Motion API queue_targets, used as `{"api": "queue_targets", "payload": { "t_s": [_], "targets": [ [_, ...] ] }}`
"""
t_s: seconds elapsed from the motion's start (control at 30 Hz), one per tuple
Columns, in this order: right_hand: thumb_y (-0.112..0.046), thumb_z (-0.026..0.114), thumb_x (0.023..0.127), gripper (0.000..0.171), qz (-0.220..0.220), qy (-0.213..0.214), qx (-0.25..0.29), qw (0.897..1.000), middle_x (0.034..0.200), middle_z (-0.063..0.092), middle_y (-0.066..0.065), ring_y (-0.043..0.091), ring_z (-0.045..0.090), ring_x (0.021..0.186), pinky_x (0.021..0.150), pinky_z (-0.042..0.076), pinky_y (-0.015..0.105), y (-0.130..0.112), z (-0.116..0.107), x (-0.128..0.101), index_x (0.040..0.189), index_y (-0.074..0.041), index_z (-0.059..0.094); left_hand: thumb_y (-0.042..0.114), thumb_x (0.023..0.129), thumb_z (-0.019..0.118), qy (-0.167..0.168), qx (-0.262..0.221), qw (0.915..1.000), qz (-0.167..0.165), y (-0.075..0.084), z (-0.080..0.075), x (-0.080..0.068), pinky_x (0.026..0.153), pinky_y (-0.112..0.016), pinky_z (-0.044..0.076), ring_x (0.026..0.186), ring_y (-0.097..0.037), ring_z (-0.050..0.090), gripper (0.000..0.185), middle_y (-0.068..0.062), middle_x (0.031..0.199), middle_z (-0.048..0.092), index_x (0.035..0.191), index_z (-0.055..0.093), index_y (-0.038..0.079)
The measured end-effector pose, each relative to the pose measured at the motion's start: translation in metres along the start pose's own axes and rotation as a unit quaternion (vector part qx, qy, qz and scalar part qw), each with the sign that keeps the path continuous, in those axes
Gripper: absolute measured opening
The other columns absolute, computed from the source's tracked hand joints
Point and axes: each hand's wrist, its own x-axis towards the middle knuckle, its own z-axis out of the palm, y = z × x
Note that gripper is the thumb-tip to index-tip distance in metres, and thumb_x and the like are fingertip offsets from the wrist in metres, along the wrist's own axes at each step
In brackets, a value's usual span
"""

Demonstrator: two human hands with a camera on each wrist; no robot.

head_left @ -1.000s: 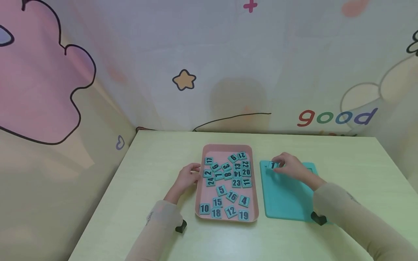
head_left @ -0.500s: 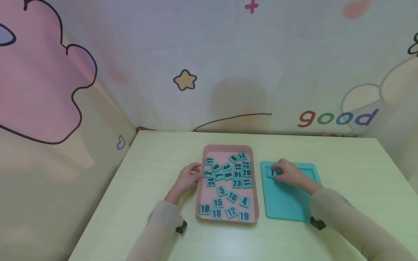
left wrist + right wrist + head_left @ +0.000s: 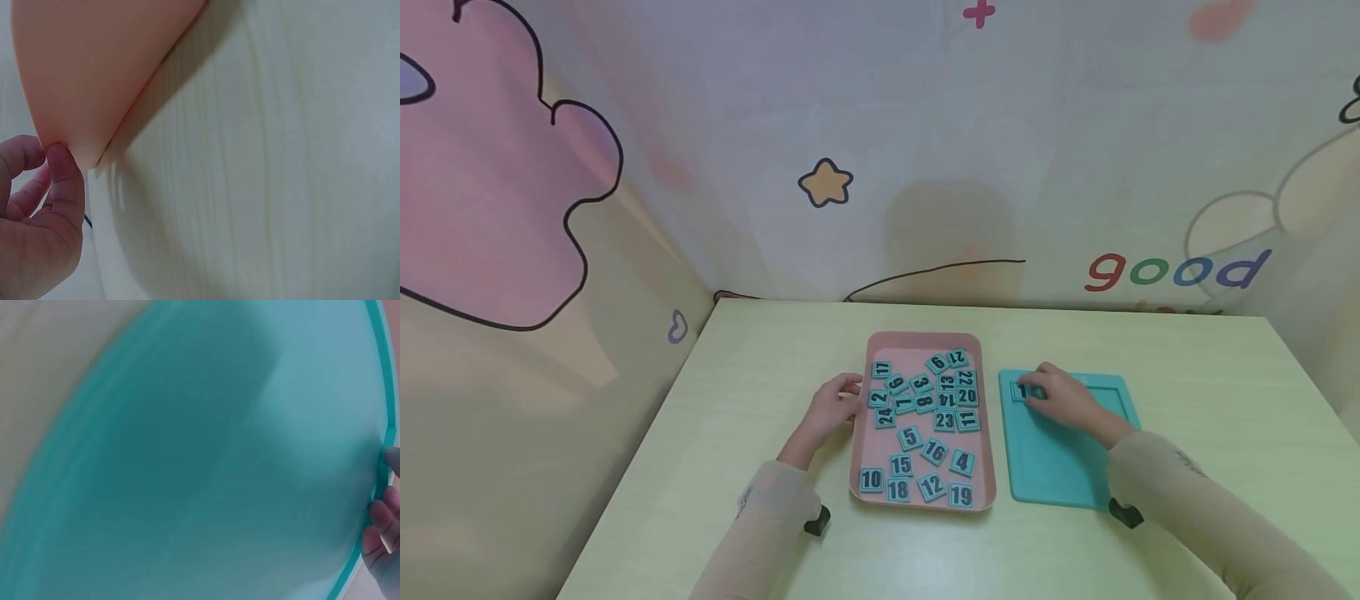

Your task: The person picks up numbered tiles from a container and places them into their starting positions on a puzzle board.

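A pink tray [image 3: 925, 505] holds several small teal tiles printed with black numbers. At its left side my left hand [image 3: 832, 408] pinches the rim; in the left wrist view the thumb [image 3: 62, 164] lies against the outer wall. To the right is a flat teal board [image 3: 1060, 475] with a raised border. Near its upper left corner, my right hand [image 3: 1063, 398] pinches the number 1 tile [image 3: 1017, 392] down on the board, fingertips covering part of it. Only a few fingers [image 3: 381, 519] of that hand show in the right wrist view, beside the board's border.
Both tray and board lie on a pale wooden table [image 3: 715, 467]. A wall covering [image 3: 760, 208] with cartoon drawings stands behind the table's far edge. The tiles in the tray face various ways, some of them touching.
My right hand has moved the number 1 tile toward me from the board's top border, then slightly left. My left hand stays at the tray's side.
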Motion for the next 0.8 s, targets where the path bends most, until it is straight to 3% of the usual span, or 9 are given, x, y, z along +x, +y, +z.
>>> {"api": "queue_targets", "payload": {
  "t_s": [0.33,0.53,0.8],
  "targets": [
    [-0.016,0.063,0.078,0.031,0.003,0.023,-0.002,1.000,0.093,0.053,0.011,0.019,0.048,0.077,0.068,0.045,0.037,0.000,0.001,0.001,0.106,-0.004,0.060,0.007,0.083,0.051,-0.002,-0.002,1.0000,-0.003,0.001,0.000,0.000,0.073,-0.028,0.050,0.086,-0.019,0.055,0.041,-0.007,0.112,0.051,0.124,0.047,0.014],
    [-0.019,0.062,0.080,0.036,0.006,0.029,0.032,0.999,0.098,0.053,0.011,0.022,0.051,0.086,0.075,0.048,0.040,-0.010,-0.005,0.002,0.112,-0.005,0.058,0.009,0.083,0.050,-0.002,0.001,1.0000,-0.006,0.000,0.000,0.001,0.076,-0.029,0.050,0.088,-0.020,0.054,0.041,-0.006,0.112,0.050,0.123,0.047,0.015],
    [-0.015,0.062,0.080,0.036,-0.009,0.020,0.084,0.996,0.102,0.053,0.013,0.024,0.052,0.086,0.068,0.049,0.033,-0.036,-0.017,0.002,0.114,-0.005,0.056,0.009,0.084,0.050,-0.005,0.002,1.0000,-0.008,-0.001,0.000,0.002,0.076,-0.029,0.049,0.087,-0.019,0.054,0.040,-0.005,0.112,0.050,0.123,0.047,0.015]
  ]
}}
